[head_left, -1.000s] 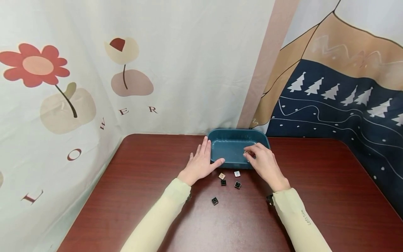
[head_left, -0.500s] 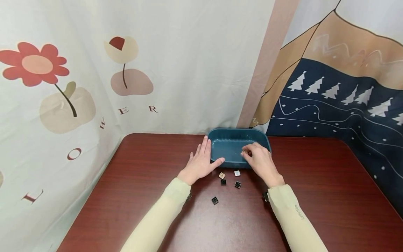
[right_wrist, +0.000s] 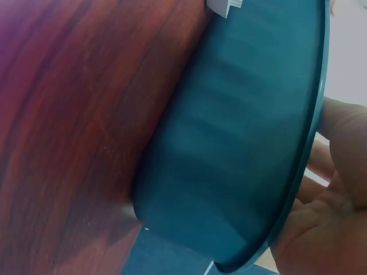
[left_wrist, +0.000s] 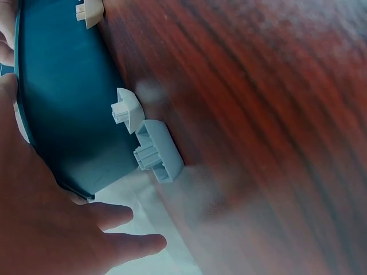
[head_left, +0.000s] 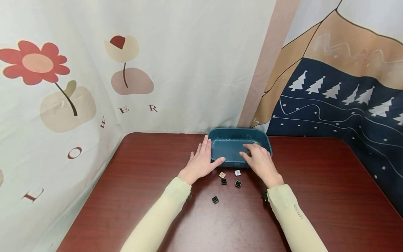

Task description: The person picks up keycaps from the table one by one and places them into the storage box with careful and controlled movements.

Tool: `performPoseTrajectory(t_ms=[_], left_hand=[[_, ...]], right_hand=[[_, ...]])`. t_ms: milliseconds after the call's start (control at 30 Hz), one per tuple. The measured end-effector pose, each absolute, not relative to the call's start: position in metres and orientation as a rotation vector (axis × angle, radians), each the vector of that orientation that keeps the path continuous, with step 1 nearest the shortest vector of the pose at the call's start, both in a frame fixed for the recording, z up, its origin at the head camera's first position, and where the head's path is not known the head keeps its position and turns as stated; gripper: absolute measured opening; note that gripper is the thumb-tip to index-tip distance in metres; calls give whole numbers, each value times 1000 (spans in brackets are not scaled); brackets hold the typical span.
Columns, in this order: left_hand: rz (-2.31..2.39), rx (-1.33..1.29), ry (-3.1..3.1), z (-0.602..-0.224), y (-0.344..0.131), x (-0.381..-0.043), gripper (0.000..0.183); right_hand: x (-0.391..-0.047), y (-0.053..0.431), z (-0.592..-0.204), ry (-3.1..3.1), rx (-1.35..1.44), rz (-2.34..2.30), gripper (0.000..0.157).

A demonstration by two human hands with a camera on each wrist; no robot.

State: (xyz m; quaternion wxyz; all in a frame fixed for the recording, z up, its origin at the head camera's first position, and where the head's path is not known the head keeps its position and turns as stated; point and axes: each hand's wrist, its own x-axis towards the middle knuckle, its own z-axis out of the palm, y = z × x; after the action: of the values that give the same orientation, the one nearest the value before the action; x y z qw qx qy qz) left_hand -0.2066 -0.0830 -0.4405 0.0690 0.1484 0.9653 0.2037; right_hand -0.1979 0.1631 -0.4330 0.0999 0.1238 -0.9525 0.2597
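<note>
A blue-green plastic tray point(head_left: 226, 163) stands at the back of the table; its outer wall point(left_wrist: 69, 86) fills much of the left wrist view. My left hand point(head_left: 199, 161) rests against the tray's left end, fingers straight and thumb over the front rim. My right hand point(head_left: 262, 162) reaches over the right side of the tray, thumb and fingers parted with nothing visible between them. In front of the tray lie several keycaps: a beige keycap point(head_left: 222, 174), a white keycap point(head_left: 237, 173) and black ones, such as the black keycap point(head_left: 215, 200) nearest me.
The brown wood-grain table point(head_left: 141, 168) has rounded back corners. Behind it hangs a pale curtain point(head_left: 189, 70) with printed flowers. At the back right hangs a dark blue cloth point(head_left: 315, 119) with white trees, close behind the tray.
My right hand has shifted slightly left over the tray, and its pinched fingers have parted, letting go of a small light keycap. My left hand and the keycaps on the table stay put.
</note>
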Motion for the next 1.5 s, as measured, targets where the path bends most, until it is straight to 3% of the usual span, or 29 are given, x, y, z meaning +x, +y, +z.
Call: performPoseTrajectory(t_ms=[467,933,1500], left_hand=[[619,439,2902,-440,-82,-207,105],[612,439,2910,-441,-82,-208,105],[613,437,2909,-441,-83,-207,105]], right_hand=[[-164,173,-425,-2603,554,632,44],[-126,171,-420,-2549,574,653,47],[-115,163,-430,-2567,750,544,51]])
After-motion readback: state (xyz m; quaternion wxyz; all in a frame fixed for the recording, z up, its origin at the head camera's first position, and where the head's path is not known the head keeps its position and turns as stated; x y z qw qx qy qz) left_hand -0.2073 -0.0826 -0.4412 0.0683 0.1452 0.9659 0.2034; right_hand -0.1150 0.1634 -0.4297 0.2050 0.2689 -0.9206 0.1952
